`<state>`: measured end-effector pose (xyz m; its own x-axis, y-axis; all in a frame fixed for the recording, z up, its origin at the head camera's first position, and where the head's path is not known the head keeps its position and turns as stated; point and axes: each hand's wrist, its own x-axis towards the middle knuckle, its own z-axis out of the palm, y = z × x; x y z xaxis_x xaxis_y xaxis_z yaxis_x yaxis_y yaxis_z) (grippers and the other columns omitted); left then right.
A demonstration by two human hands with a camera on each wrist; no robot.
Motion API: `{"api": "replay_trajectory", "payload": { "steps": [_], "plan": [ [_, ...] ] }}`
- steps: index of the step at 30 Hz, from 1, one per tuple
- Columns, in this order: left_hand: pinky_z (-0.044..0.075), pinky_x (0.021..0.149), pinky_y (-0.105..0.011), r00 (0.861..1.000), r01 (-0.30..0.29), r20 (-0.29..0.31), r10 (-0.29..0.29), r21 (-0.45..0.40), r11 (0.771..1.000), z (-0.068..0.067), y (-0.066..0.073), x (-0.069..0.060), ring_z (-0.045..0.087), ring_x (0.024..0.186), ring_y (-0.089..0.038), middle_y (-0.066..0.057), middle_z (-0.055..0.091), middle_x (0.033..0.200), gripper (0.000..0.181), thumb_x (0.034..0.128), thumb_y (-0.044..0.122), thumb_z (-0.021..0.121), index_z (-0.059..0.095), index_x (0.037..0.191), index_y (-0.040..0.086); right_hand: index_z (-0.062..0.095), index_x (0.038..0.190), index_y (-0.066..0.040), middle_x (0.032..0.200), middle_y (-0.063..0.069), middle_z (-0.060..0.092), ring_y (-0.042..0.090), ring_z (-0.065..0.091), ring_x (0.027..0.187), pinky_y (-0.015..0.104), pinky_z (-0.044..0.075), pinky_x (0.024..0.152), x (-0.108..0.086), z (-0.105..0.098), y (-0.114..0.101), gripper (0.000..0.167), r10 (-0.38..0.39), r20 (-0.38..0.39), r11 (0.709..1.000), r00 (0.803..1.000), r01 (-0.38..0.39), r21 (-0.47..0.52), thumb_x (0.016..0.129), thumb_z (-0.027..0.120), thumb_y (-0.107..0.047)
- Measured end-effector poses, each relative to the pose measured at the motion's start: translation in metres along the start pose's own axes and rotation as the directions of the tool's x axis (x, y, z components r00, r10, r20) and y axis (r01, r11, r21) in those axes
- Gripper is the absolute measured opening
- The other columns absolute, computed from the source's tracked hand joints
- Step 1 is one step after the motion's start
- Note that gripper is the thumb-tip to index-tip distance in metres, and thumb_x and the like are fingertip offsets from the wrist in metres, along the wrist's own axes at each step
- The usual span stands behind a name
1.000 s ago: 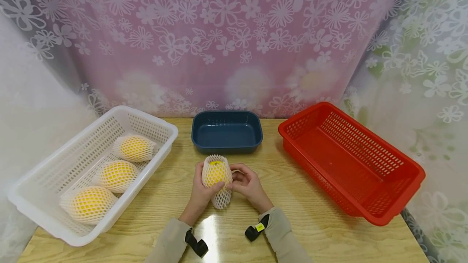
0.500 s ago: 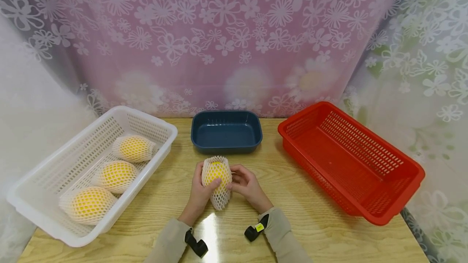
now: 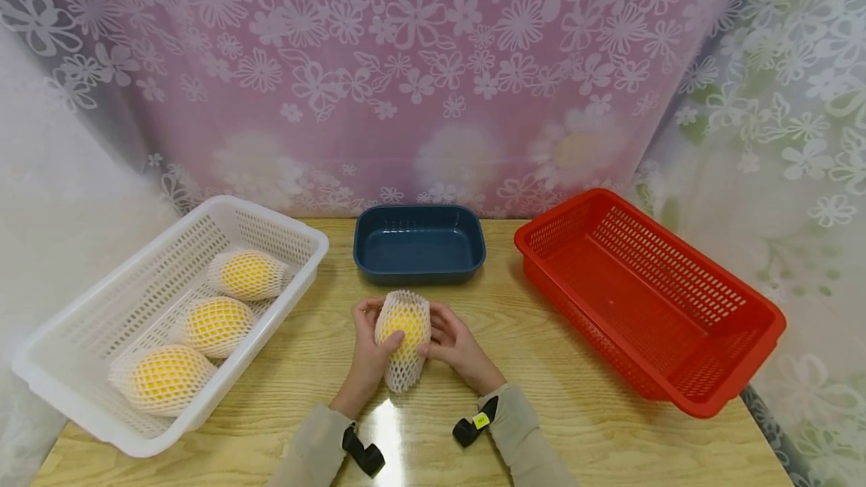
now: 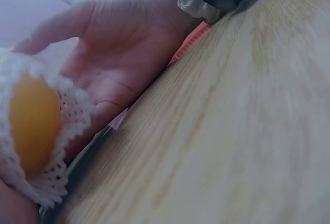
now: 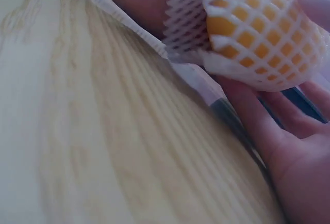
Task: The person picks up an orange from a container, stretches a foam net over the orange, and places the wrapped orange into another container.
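Above the middle of the table, both hands hold a yellow fruit in a white foam net (image 3: 406, 329). My left hand (image 3: 368, 352) grips its left side, the thumb lying across the front. On the other side my right hand (image 3: 463, 352) has its thumb and curled fingers at the net. The right wrist view has the netted fruit (image 5: 263, 33) between the right thumb and the fingers beneath it. Bare yellow skin shows through an opening in the net (image 4: 77, 105) in the left wrist view. Part of the left hand's fingers is hidden behind the fruit.
A white basket (image 3: 271, 220) at left holds 3 netted yellow fruits (image 3: 219, 325). Behind the hands stands a dark blue tray (image 3: 419, 276). A red basket (image 3: 629, 307) is at right. All stand on a wooden table (image 3: 541, 397) before a floral curtain (image 3: 433, 81).
The netted fruit has tilted and shifted slightly towards me, its upper end now covered by net. The left fingers have shifted at its upper left; the right hand stays close beside it.
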<state>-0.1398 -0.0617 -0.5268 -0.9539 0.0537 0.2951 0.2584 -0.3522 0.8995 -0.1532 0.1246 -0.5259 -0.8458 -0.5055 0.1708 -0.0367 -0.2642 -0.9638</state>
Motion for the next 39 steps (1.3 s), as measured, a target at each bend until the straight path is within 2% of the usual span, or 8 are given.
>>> {"api": "replay_trajectory", "payload": {
  "steps": [7, 13, 17, 21, 25, 29, 34, 39],
  "plan": [
    [0.039, 0.098, -0.023, 0.999, -0.045, 0.021, 0.043, 0.079, 0.996, 0.0, 0.001, 0.001, 0.045, 0.121, -0.017, -0.012, 0.04, 0.13, 0.032, 0.0953, 0.012, 0.042, 0.034, 0.122, -0.005, 0.032, 0.15, 0.001, 0.145, 0.019, 0.044, 0.025, 0.054, 0.124, 0.034, 0.049, 0.097, 0.0, 0.0, -0.001, 0.069, 0.026, -0.017, 0.993, 1.0, -0.024, 0.113, 0.09, 0.067, -0.002],
    [0.048, 0.087, -0.024, 0.997, -0.082, 0.024, 0.079, 0.257, 0.963, -0.002, 0.001, 0.003, 0.053, 0.112, -0.018, -0.014, 0.047, 0.136, 0.039, 0.105, 0.004, 0.042, 0.048, 0.143, 0.005, 0.036, 0.145, 0.007, 0.141, 0.016, 0.049, 0.023, 0.053, 0.125, 0.031, 0.048, 0.097, 0.002, 0.0, -0.002, 0.07, -0.056, -0.163, 0.992, 0.985, 0.074, 0.104, 0.085, 0.072, 0.001],
    [0.043, 0.097, -0.021, 0.995, -0.098, 0.032, 0.093, 0.313, 0.945, -0.002, -0.001, 0.004, 0.047, 0.126, -0.018, -0.015, 0.046, 0.144, 0.042, 0.1052, 0.003, 0.042, 0.046, 0.147, 0.005, 0.041, 0.139, 0.006, 0.135, 0.012, 0.052, 0.024, 0.054, 0.124, 0.031, 0.048, 0.098, 0.002, 0.001, -0.002, 0.069, -0.078, -0.241, 0.993, 0.967, 0.096, 0.063, 0.081, 0.078, -0.003],
    [0.033, 0.107, -0.019, 0.995, -0.065, 0.092, 0.037, 0.315, 0.947, -0.001, 0.001, 0.004, 0.036, 0.141, -0.02, -0.012, 0.036, 0.156, 0.048, 0.1068, 0.009, 0.041, 0.034, 0.154, 0.006, 0.045, 0.132, 0.004, 0.131, 0.009, 0.054, 0.023, 0.054, 0.123, 0.031, 0.046, 0.1, 0.002, 0.0, -0.001, 0.065, -0.091, -0.295, 0.995, 0.951, 0.102, 0.022, 0.078, 0.082, -0.003],
    [0.032, 0.109, -0.025, 0.987, 0.031, 0.143, -0.073, 0.277, 0.96, 0.001, 0.003, 0.003, 0.029, 0.143, -0.025, -0.005, 0.025, 0.161, 0.074, 0.0981, 0.01, 0.061, 0.019, 0.159, 0.014, 0.046, 0.123, 0.005, 0.126, 0.009, 0.055, 0.021, 0.057, 0.117, 0.029, 0.047, 0.097, 0.002, -0.001, 0.001, 0.06, -0.101, -0.295, 0.995, 0.95, 0.102, -0.013, 0.077, 0.084, -0.004],
    [0.034, 0.107, -0.037, 0.984, 0.09, 0.117, -0.135, 0.326, 0.941, 0.005, 0.004, 0.002, 0.035, 0.135, -0.025, -0.002, 0.03, 0.155, 0.101, 0.0805, 0.012, 0.083, 0.019, 0.158, 0.018, 0.046, 0.116, 0.011, 0.12, 0.008, 0.057, 0.02, 0.059, 0.11, 0.028, 0.049, 0.093, 0.001, -0.002, 0.001, 0.055, -0.129, -0.275, 0.991, 0.953, 0.12, -0.051, 0.079, 0.083, -0.007],
    [0.044, 0.097, -0.042, 0.989, 0.084, 0.08, -0.125, 0.394, 0.915, 0.005, 0.011, 0.006, 0.046, 0.122, -0.026, -0.004, 0.042, 0.145, 0.099, 0.0731, 0.012, 0.089, 0.031, 0.153, 0.017, 0.05, 0.114, 0.013, 0.114, 0.005, 0.059, 0.017, 0.06, 0.103, 0.027, 0.049, 0.091, 0.001, -0.002, 0.001, 0.044, -0.164, -0.262, 0.986, 0.951, 0.148, -0.08, 0.085, 0.077, -0.006],
    [0.046, 0.094, -0.042, 0.988, 0.058, 0.105, -0.115, 0.441, 0.896, 0.004, 0.024, 0.009, 0.051, 0.118, -0.024, -0.002, 0.05, 0.139, 0.094, 0.0702, 0.012, 0.091, 0.04, 0.149, 0.019, 0.054, 0.116, 0.008, 0.113, 0.005, 0.062, 0.015, 0.061, 0.103, 0.026, 0.051, 0.088, 0.001, -0.002, -0.004, 0.027, -0.15, -0.253, 0.988, 0.956, 0.141, -0.056, 0.094, 0.064, -0.005]
  ]
}}
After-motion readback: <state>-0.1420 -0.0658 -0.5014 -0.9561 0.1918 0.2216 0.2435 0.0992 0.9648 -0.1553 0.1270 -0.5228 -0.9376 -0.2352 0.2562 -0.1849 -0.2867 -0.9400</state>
